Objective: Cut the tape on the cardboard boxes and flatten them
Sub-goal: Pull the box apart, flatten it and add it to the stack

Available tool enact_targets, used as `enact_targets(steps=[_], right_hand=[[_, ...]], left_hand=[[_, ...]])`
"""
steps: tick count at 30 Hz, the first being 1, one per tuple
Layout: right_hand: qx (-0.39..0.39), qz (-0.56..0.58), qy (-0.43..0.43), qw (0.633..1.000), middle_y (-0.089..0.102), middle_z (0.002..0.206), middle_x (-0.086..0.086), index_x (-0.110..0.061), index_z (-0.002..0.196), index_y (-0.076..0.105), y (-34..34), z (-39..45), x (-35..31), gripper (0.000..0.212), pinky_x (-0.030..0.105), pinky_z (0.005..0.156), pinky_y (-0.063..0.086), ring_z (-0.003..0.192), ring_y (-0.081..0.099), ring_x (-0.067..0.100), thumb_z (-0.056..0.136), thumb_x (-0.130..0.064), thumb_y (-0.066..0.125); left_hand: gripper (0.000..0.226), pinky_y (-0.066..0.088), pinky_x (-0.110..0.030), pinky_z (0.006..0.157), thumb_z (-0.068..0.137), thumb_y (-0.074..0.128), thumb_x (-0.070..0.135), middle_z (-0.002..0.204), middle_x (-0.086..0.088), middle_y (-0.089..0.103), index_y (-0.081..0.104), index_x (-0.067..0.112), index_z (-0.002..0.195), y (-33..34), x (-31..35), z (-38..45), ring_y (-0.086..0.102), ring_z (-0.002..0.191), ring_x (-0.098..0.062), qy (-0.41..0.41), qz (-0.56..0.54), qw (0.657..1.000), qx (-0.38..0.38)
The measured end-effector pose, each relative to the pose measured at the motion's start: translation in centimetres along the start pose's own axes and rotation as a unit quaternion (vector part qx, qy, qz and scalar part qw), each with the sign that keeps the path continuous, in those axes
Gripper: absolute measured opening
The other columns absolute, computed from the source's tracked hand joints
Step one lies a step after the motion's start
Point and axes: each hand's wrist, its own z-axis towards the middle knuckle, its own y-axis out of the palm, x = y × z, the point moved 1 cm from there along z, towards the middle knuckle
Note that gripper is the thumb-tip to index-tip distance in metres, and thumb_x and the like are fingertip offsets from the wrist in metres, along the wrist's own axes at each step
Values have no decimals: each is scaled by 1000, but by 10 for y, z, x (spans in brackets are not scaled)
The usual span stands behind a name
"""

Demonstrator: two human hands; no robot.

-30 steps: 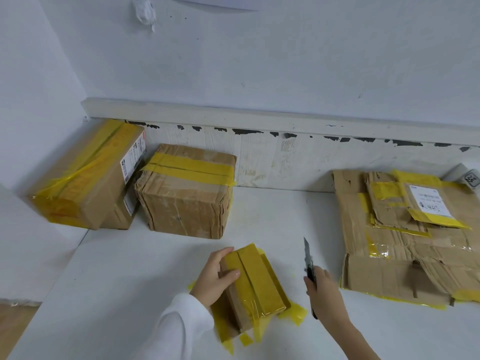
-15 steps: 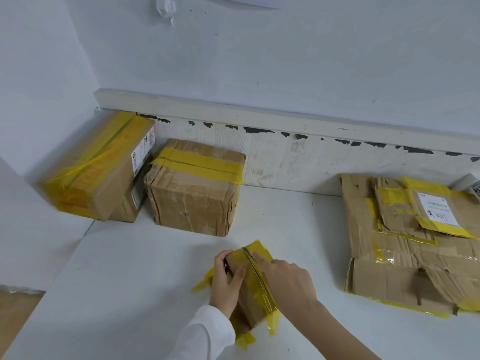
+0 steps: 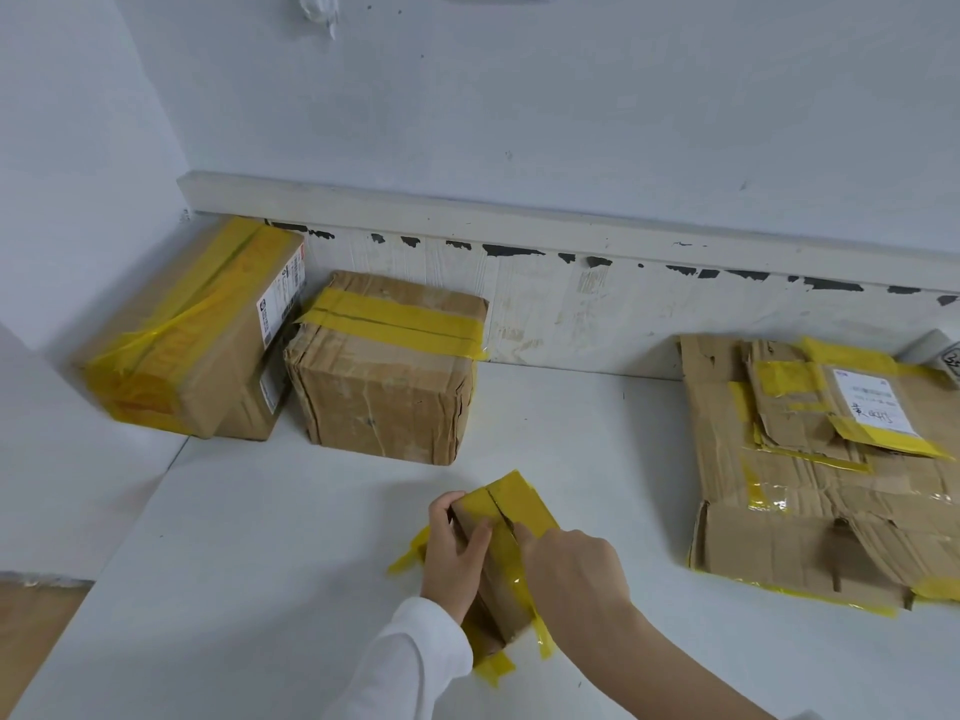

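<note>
My left hand (image 3: 454, 553), in a white sleeve, grips the small brown cardboard box wrapped in glossy yellow tape (image 3: 511, 543) near the front middle of the smooth white tabletop (image 3: 260, 537): the thumb lies across the taped top and the fingers curl round the far left corner. My right hand (image 3: 574, 569) rests on the same box with fingers curled downward over the dark slit that runs along the tape; what they hold is hidden, so I cannot tell whether they pinch anything. Loose yellow tape flaps stick out flat from the box's base.

At the back left, a long cardboard box banded in yellow tape with a white printed label (image 3: 187, 335) lies tilted against the wall corner. Just beside it stands a squat, creased cardboard cube with a yellow tape strip across its lid (image 3: 387, 371). Well apart, on the right, a stack of flattened, wrinkled cardboard sheets with yellow tape remnants and a white label (image 3: 821, 475) lies flat against the scuffed white baseboard (image 3: 571, 309).
</note>
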Motion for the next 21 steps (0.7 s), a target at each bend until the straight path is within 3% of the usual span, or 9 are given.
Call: enact_targets(steps=[3,6,10,12,14,15,17,19,21], right_hand=[[-26,-9,-7,1000,25,65,3,-11,143,33,2,-14,2,50,26,45,19,81,56,26,95,6,33],[-36,-4,-4,999,50,80,8,-12,140,37,13,-31,4,49,26,45,18,104,59,28,96,6,29],[-62,47,18,997,16,67,5,-21,151,10,31,-55,12,60,26,53,26,109,57,30,97,-1,27],[-18,55,37,998,9,65,6,-31,149,22,36,-65,16,64,27,47,21,80,58,28,93,-6,41],[103,72,74,989,13,61,6,-35,119,65,42,-76,20,55,20,40,13,44,26,18,74,-5,55],[165,74,78,980,13,59,2,-35,109,71,47,-83,20,59,16,42,10,42,13,15,67,-2,45],[236,70,99,964,14,60,-1,-32,142,37,69,-86,18,88,15,45,9,43,5,15,61,0,28],[264,92,123,952,15,61,-2,-25,151,-5,80,-86,23,99,16,44,8,44,6,16,61,1,29],[259,117,153,947,17,61,-2,-28,150,-10,92,-84,27,109,16,42,7,44,7,17,59,4,43]], left_hand=[[32,43,-4,72,90,59,11,103,6,54,40,17,116,1,0,1,53,95,-2,-3,9,1000,3],[32,42,-2,70,91,58,9,102,5,54,40,19,115,0,1,1,53,94,0,-2,18,1000,8],[33,44,-12,78,91,58,13,113,-1,54,40,25,116,-2,2,-1,53,97,-3,-8,33,999,-3],[35,42,-28,93,92,58,16,115,3,55,39,29,118,-4,6,-1,53,102,-9,-2,72,997,-11],[46,31,-42,108,93,56,21,121,9,50,35,26,133,-9,10,1,47,119,-18,26,184,982,-37],[54,26,-43,111,94,54,24,127,6,46,29,22,141,-12,12,4,41,126,-21,56,270,960,-50],[60,28,-45,110,94,53,24,140,-8,43,24,14,147,-16,25,9,36,134,-29,182,449,873,-56],[57,38,-51,102,88,45,20,144,-13,43,32,11,144,-14,43,16,40,133,-34,340,542,760,-117],[59,37,-51,102,82,35,16,147,-2,39,40,13,141,-8,51,25,35,136,-26,404,589,663,-225]])
